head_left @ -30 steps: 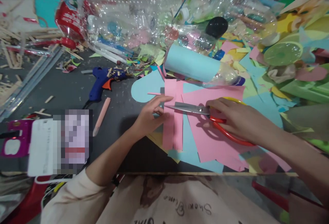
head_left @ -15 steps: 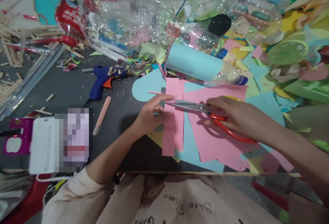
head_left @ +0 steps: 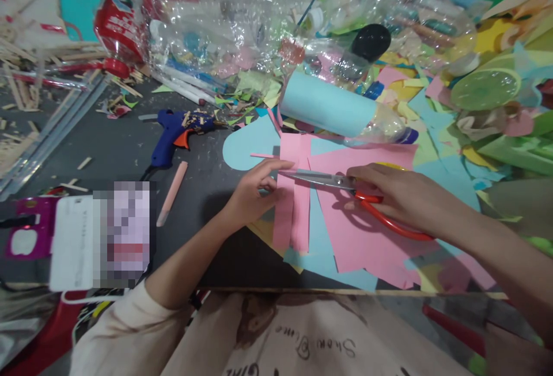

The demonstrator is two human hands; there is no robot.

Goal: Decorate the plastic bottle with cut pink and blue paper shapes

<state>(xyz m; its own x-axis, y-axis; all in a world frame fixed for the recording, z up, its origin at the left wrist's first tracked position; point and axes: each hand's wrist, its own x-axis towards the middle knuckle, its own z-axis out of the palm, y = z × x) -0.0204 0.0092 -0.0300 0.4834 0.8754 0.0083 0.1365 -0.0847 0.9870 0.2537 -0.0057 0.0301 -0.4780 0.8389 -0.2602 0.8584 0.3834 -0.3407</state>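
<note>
Down at the near edge, one brown cloth with handwriting [head_left: 302, 335] lies below the dark tabletop [head_left: 121, 157]. Just beyond it, two narrow pink paper strips [head_left: 294, 215] lie side by side on the table, over a pale blue sheet and right beside one large pink paper sheet [head_left: 367, 238]. The left hand [head_left: 253, 194] rests on the strips' left edge, index finger stretched out flat on the pink, the other fingers curled under. The right hand [head_left: 400, 197] is wrapped around the handles of one pair of red-handled steel scissors [head_left: 328, 180], blades almost together, their tips across the strips and close to that left index finger. Farther left, one pink stick [head_left: 171, 193], then one blue glue gun [head_left: 173, 134]. Past the strips, one pale blue heart-shaped paper cutout [head_left: 244, 148], and behind it one clear plastic bottle wrapped in pale blue paper [head_left: 332, 111], lying on its side.
</note>
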